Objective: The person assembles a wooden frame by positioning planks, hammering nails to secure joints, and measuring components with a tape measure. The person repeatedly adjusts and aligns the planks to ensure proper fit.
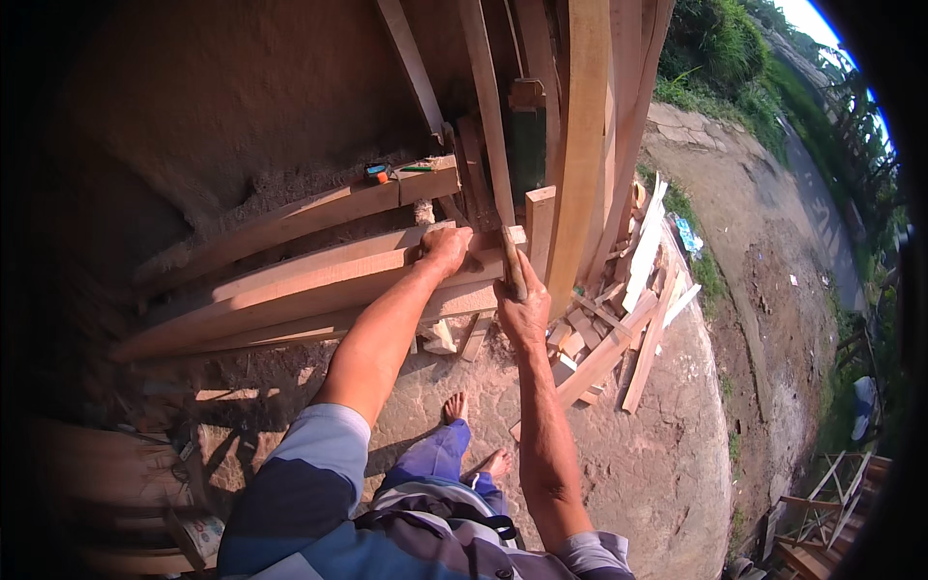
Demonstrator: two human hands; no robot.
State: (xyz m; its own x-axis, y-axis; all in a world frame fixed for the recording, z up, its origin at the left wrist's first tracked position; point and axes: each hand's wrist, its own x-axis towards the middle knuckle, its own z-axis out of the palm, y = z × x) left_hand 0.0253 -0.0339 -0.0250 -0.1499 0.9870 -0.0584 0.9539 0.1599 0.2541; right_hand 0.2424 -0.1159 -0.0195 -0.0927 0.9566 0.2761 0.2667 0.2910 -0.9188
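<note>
Plank stack (290,280): long reddish boards lying flat across the middle, raw ends toward me. Tape measure (377,173): orange and black, resting on the upper board. My left hand (447,246): fingers pressed flat over the top plank's end, pinning it; best kept well clear of the tool's path. My right hand (523,309): fist clamped on a wooden handle (512,261), head hidden from me. Upright planks (580,145): leaning just beside. Offcuts (619,329): heaped at right.
</note>
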